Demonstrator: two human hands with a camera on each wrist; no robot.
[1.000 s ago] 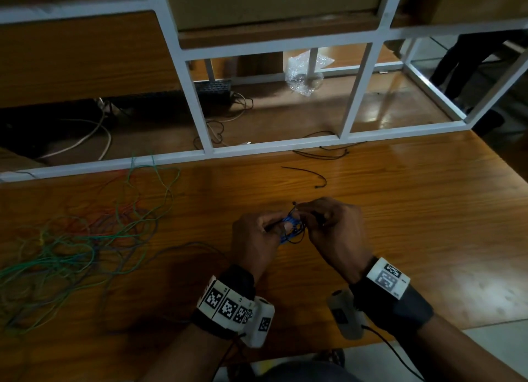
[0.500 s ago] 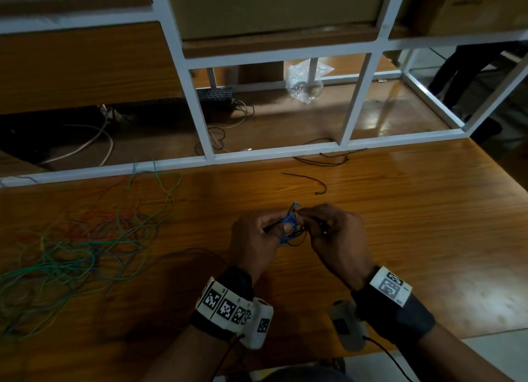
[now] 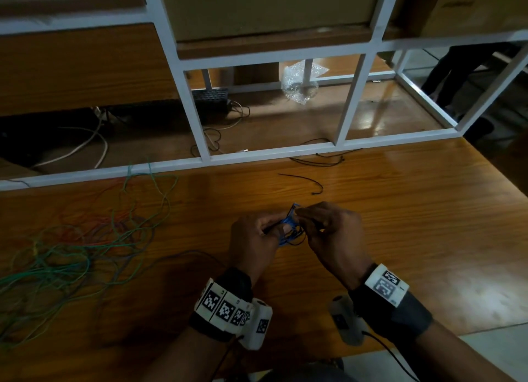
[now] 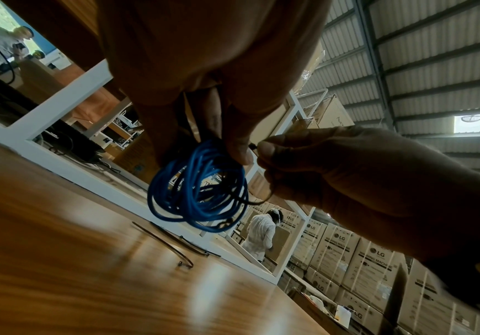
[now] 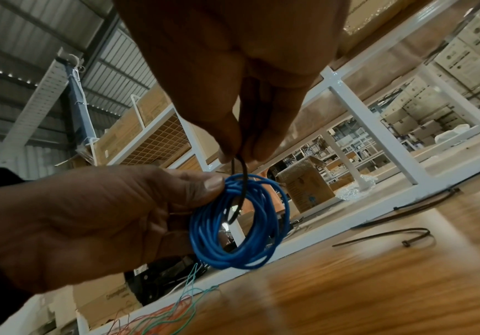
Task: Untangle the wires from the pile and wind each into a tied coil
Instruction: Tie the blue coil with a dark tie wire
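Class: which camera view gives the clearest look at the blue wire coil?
The right wrist view: the blue wire coil shows its loops whole, held by the left hand. The left wrist view shows it too, partly behind fingers. The head view shows only a sliver between both hands.

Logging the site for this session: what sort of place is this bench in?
Most likely a warehouse or factory floor: stacked LG cartons, a corrugated metal roof, and white steel racking behind the wooden bench.

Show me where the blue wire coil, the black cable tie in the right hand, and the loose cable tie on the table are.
blue wire coil (image 5: 234,229): right wrist view, left side of the loops.
black cable tie (image 5: 244,181): right wrist view, strap below the pinching fingertips.
loose cable tie (image 3: 307,179): head view, middle of its strap.
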